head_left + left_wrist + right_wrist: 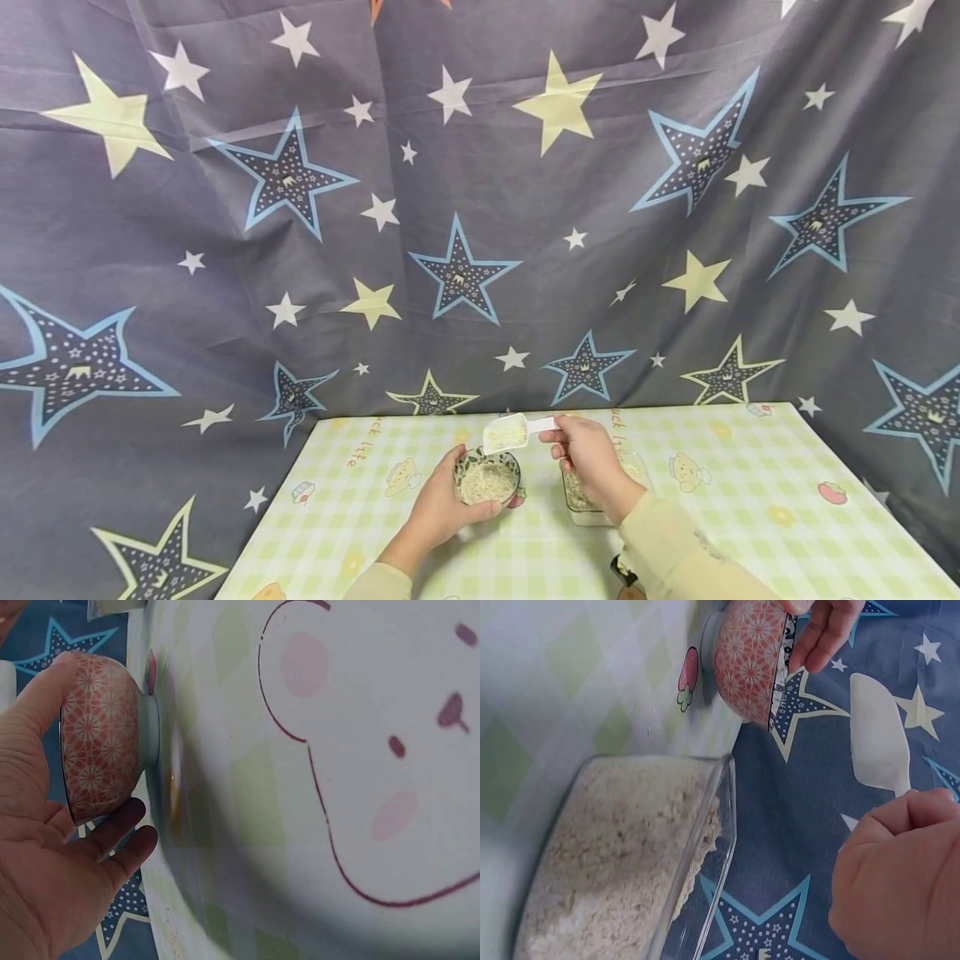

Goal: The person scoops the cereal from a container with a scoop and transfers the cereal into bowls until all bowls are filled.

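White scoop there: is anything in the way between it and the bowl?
Nothing visible is. The right hand's grip holds the white scoop higher than the bowl, with an open gap between them. The left hand's grip is at the bowl's side, not across its opening.

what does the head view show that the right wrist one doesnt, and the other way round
Only the head view shows the pale flakes inside the bowl, the load in the scoop, and the pale sleeves.

Only the right wrist view shows the bowl's pink flowered outside and the scoop's underside.

Both show the left hand holding the bowl, the right hand holding the scoop, the clear container with its pale contents, the printed tablecloth and the starry curtain.
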Demonstrator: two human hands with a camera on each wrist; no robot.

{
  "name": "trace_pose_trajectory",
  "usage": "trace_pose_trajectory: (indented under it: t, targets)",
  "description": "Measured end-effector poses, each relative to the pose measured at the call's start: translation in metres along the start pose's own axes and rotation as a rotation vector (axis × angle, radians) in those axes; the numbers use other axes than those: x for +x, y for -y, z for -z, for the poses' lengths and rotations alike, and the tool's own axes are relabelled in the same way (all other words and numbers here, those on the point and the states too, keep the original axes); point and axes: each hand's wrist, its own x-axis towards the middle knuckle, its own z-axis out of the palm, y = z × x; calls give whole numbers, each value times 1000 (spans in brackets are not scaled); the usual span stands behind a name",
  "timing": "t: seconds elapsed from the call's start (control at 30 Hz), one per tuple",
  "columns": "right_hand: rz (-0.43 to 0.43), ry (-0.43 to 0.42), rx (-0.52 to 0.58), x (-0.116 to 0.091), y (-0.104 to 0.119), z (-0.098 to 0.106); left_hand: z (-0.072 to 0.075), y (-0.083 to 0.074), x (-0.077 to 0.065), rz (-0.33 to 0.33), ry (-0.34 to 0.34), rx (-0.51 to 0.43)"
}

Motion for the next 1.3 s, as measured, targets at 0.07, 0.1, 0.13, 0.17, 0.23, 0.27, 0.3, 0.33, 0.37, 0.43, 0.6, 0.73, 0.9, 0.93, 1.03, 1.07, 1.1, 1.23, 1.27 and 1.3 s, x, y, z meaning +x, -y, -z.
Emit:
trace_pose_trajectory:
  t: [0.07, 0.1, 0.13, 0.17, 0.23, 0.27, 0.3, 0.33, 0.37, 0.43, 0.6, 0.73, 0.9, 0.93, 1.03, 1.07, 1.1, 1.23, 1.27, 1.3]
  targets:
    - [9, -5, -28, -1, -1, -4, 0, -1, 0, 5, 3, -5]
    - [11, -7, -43, -2, -2, -6, 0, -1, 0, 7, 3, -10]
    - [12, -8, -51, -3, -2, -8, 0, -1, 0, 10, 4, -14]
    - [15, -7, -59, -3, -3, -10, 0, -2, 0, 12, 6, -17]
    - [25, -7, -82, -4, -4, -13, 0, -2, 0, 17, 8, -22]
    - [32, -6, -90, -4, -6, -15, 0, -2, 0, 19, 8, -25]
    - [40, -6, -99, -4, -7, -17, 0, -1, 0, 20, 8, -26]
    - [52, -8, -108, -5, -8, -19, 0, -1, 0, 20, 7, -28]
    - [61, -10, -121, -6, -8, -21, 0, -1, 1, 21, 7, -29]
    - [80, -10, -135, -8, -10, -25, 0, 0, 1, 20, 6, -30]
    - [112, 6, -157, -13, -10, -31, 0, 2, 2, 11, 3, -22]
    - [145, 8, -191, -16, -7, -33, 0, 3, 2, 10, 4, -17]
    - [182, 8, -238, -19, -4, -33, 0, 2, 2, 15, 9, -17]
    - [192, 10, -246, -19, -4, -33, 0, 1, 2, 15, 8, -17]
    - [220, 15, -267, -20, -2, -31, 1, 0, 2, 16, 7, -19]
    - [230, 14, -276, -20, -2, -31, 1, 0, 2, 16, 7, -19]
    - [242, 14, -283, -21, -2, -31, 1, 0, 2, 16, 8, -19]
    - [278, 12, -303, -23, 1, -29, 1, 0, 1, 16, 13, -20]
    - [283, 10, -306, -23, 2, -29, 1, 0, 1, 17, 14, -21]
    - [289, 9, -309, -24, 2, -29, 1, 0, 1, 18, 14, -21]
